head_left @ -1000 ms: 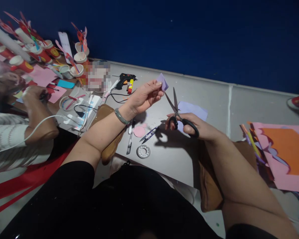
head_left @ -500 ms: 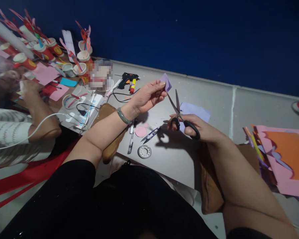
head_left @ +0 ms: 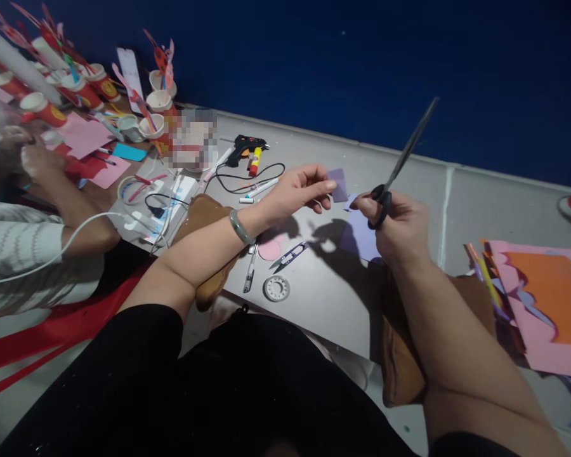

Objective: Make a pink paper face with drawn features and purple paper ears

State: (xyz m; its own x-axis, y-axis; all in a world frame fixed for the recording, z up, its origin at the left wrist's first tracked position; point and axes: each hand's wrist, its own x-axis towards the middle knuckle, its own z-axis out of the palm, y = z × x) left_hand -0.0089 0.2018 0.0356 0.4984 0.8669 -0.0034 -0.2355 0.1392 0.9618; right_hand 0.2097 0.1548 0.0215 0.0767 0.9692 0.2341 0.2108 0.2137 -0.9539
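Note:
My left hand [head_left: 309, 190] pinches a small piece of purple paper [head_left: 337, 185] between thumb and fingers, above the table. In my right hand [head_left: 402, 225] is a pair of black-handled scissors [head_left: 412, 146], blades together and pointing up to the right. A small purple scrap [head_left: 349, 203] shows by the right fingertips; whether they touch it I cannot tell. Below the hands lies a larger sheet of lilac paper [head_left: 361, 238], partly behind the right hand. Thread snips [head_left: 291, 257], a pink paper circle [head_left: 269, 249] and a pen [head_left: 250, 271] lie nearer me.
A roll of tape [head_left: 276, 288] sits close to the table's front edge. Farther back are a glue gun [head_left: 246, 150] and a glue stick [head_left: 255, 162]. Stacked pink and orange paper [head_left: 552, 298] is at right. Another person's arm [head_left: 71, 209] works at left near several paper cups [head_left: 42, 109].
The scissors have closed and swung from the paper to point up and right. My left hand has moved right and down, with its paper now turned flatter to view.

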